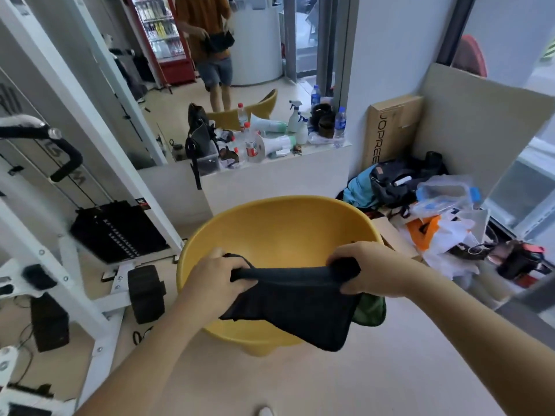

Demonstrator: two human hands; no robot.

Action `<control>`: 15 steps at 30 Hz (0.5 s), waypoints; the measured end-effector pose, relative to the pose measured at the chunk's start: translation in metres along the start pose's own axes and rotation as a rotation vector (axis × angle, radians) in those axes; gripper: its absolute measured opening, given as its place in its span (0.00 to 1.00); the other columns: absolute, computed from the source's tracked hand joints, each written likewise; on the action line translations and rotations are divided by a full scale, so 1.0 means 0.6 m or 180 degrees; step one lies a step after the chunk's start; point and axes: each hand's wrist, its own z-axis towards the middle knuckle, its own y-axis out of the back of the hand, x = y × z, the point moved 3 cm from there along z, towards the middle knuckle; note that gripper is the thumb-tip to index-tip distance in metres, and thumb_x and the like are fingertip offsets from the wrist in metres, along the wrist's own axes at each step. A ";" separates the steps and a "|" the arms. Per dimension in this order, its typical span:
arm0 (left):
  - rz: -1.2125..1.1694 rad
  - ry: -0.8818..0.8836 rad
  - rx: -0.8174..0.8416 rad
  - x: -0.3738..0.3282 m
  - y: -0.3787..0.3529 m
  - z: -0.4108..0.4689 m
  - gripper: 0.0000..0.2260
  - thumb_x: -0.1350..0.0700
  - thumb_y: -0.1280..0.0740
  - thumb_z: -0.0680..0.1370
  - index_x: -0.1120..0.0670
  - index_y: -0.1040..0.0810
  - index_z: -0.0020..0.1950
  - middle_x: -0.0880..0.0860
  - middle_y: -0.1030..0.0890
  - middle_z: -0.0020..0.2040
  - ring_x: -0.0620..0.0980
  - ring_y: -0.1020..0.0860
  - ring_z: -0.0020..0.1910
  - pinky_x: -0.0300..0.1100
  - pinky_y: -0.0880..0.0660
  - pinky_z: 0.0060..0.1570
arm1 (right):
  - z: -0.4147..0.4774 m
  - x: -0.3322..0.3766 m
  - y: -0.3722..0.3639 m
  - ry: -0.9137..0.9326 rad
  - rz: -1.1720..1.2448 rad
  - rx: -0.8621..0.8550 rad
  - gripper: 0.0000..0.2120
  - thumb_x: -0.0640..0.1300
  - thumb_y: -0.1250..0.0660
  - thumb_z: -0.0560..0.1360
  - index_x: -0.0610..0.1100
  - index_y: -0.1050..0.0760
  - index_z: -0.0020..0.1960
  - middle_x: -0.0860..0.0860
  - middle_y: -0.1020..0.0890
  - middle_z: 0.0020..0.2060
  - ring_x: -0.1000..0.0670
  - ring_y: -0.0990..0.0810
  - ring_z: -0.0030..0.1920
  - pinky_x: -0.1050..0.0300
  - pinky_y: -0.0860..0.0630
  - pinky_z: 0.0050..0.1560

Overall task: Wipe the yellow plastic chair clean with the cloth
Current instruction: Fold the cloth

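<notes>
Item: black cloth [295, 298], stretched over yellow chair [279, 232].
Left hand [220, 277] and right hand [360, 273] each grip a top corner; chair shell just beyond and below both. Advice: bunch cloth in one hand, then wipe seat before backrest.

I see the scene through one wide-angle camera worn on the head, looking forward and steeply down from standing height. Both forearms reach in from the bottom edge, and my left hand [220, 276] and right hand [365, 270] sit close below the lens, just above the yellow chair [279, 229]. Straight lines bow toward the frame edges. Farther ahead, a wall mirror [228, 70] faces the camera.
</notes>
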 end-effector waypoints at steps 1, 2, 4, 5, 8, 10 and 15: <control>0.0034 -0.0035 -0.0018 0.010 0.002 0.016 0.05 0.45 0.31 0.74 0.44 0.20 0.46 0.45 0.29 0.50 0.46 0.33 0.53 0.42 0.34 0.54 | 0.013 0.001 0.011 0.0040 -0.0327 -0.0284 0.14 0.48 0.31 0.75 0.55 0.26 0.60 0.57 0.27 0.49 0.53 0.28 0.52 0.69 0.36 0.41; 0.0029 -0.0091 -0.0055 0.020 0.006 0.034 0.06 0.44 0.31 0.74 0.45 0.19 0.45 0.44 0.30 0.53 0.45 0.35 0.56 0.42 0.37 0.58 | 0.027 -0.003 0.021 0.0002 -0.0570 -0.0611 0.11 0.49 0.34 0.76 0.55 0.25 0.59 0.55 0.29 0.49 0.52 0.31 0.53 0.67 0.36 0.43; -0.0247 -0.0149 -0.0094 0.037 0.024 0.069 0.07 0.44 0.30 0.73 0.45 0.21 0.39 0.41 0.29 0.54 0.43 0.33 0.56 0.42 0.35 0.58 | 0.060 -0.016 0.038 -0.0115 -0.0696 -0.1031 0.11 0.53 0.35 0.77 0.55 0.23 0.59 0.51 0.31 0.57 0.47 0.35 0.60 0.57 0.33 0.58; -0.0531 -0.0086 -0.0046 0.047 0.034 0.086 0.08 0.44 0.30 0.72 0.44 0.22 0.36 0.41 0.25 0.51 0.43 0.29 0.52 0.42 0.32 0.53 | 0.080 -0.021 0.046 -0.0114 -0.0559 -0.1052 0.11 0.53 0.34 0.77 0.55 0.21 0.58 0.50 0.32 0.62 0.45 0.37 0.64 0.51 0.36 0.65; -0.1160 0.0119 -0.0075 0.081 0.062 0.148 0.10 0.44 0.29 0.72 0.48 0.21 0.35 0.52 0.20 0.36 0.50 0.22 0.39 0.45 0.29 0.38 | 0.147 -0.018 0.068 0.0051 0.0497 -0.0746 0.07 0.48 0.34 0.77 0.49 0.19 0.50 0.49 0.20 0.56 0.47 0.25 0.57 0.46 0.27 0.61; -0.1304 0.0167 -0.0228 0.112 0.074 0.202 0.10 0.44 0.29 0.71 0.49 0.20 0.38 0.51 0.20 0.35 0.50 0.21 0.39 0.45 0.27 0.38 | 0.203 -0.010 0.080 -0.0044 0.1199 -0.0689 0.08 0.48 0.35 0.78 0.47 0.19 0.46 0.44 0.18 0.43 0.44 0.21 0.45 0.41 0.23 0.49; -0.1411 0.0552 -0.0061 0.233 0.052 0.368 0.05 0.45 0.26 0.70 0.41 0.20 0.44 0.46 0.18 0.44 0.47 0.21 0.45 0.48 0.23 0.45 | 0.371 0.008 0.078 -0.0369 0.2003 -0.1283 0.06 0.42 0.35 0.79 0.50 0.20 0.48 0.53 0.18 0.41 0.54 0.21 0.45 0.68 0.24 0.38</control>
